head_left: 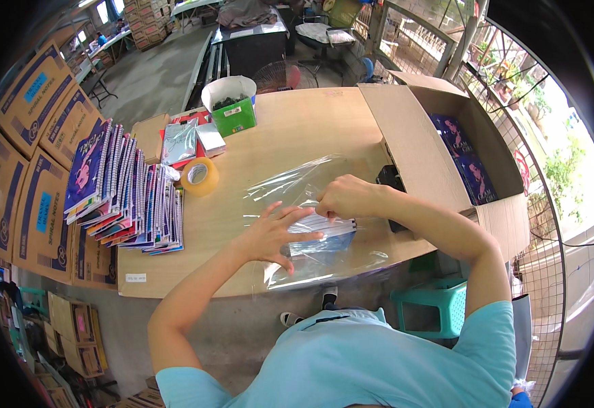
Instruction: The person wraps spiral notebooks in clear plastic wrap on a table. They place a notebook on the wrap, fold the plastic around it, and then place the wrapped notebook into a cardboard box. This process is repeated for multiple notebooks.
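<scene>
On the table in front of me lies clear plastic film [290, 182], glossy and creased. Under part of it is a flat white and light-blue item [334, 241], perhaps paper or a notebook; its kind is not clear. My left hand [273, 236] spreads its fingers over the film and the item's left side. Just to the right, my right hand [347, 197] is closed, knuckles up, above the item's upper edge. Whatever its fingertips may pinch is hidden.
Spiral notebooks [127, 190] are piled at the left beside stacked cartons [42, 204]. A tape roll [200, 177] and a green box [234, 117] stand farther back. An open carton [413, 149] with purple notebooks is at the right, beside a black object [391, 180]. A teal stool [440, 306] stands below.
</scene>
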Available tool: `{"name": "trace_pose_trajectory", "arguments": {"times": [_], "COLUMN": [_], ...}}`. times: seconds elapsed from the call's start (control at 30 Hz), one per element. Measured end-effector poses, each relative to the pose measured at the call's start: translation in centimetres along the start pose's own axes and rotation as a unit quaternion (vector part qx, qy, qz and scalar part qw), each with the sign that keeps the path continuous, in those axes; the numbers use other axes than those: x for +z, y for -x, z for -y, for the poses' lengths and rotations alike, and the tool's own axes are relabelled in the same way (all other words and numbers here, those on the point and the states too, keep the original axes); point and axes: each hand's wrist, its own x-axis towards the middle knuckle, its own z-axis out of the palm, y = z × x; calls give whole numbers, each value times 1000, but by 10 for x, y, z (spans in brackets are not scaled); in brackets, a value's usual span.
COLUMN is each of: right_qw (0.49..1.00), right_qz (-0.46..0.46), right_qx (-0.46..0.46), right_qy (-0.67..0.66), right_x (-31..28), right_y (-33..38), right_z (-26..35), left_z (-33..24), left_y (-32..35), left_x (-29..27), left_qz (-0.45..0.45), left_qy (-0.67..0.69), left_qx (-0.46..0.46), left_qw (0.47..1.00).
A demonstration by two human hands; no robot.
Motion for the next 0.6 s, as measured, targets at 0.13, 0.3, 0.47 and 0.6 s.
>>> {"name": "trace_pose_trajectory", "arguments": {"times": [0.13, 0.3, 0.47, 0.6], "right_qw": [983, 966, 905, 867], "right_qz": [-173, -243, -371, -358], "right_qx": [-67, -81, 18, 141], "right_qy": [-16, -29, -209, -317], "right_x": [14, 35, 80, 88], "right_y": [-2, -11, -9, -9], "right_z": [2, 8, 8, 4], "left_z": [1, 4, -4, -57], "left_y": [-3, 0, -7, 3], "left_x": [7, 18, 3, 41], "left_qz": [24, 20, 35, -1], "left_qy": [58, 69, 25, 17], "left_qx": [1, 4, -39, -123], "left_qw": [998, 997, 998, 992]}}
